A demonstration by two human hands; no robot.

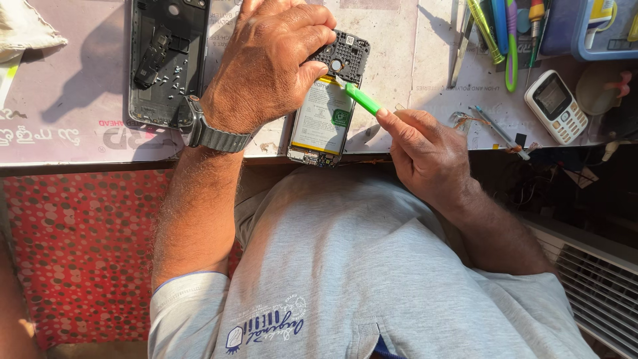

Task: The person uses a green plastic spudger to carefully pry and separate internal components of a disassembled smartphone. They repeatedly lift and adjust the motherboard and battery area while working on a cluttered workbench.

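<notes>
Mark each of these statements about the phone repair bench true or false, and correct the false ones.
1. The right hand holds a green pry tool. True.
2. The left hand rests flat on the bench, touching nothing. False: it grips a black cover piece over the top of the opened phone.
3. A watch sits on the left wrist. True.
4. The black back shell lies right of the opened phone. False: it lies to its left.
5. A small white keypad phone lies on the bench at the right. True.
6. The pry tool's tip points at the keypad phone. False: it points at the opened phone's upper part.
</notes>
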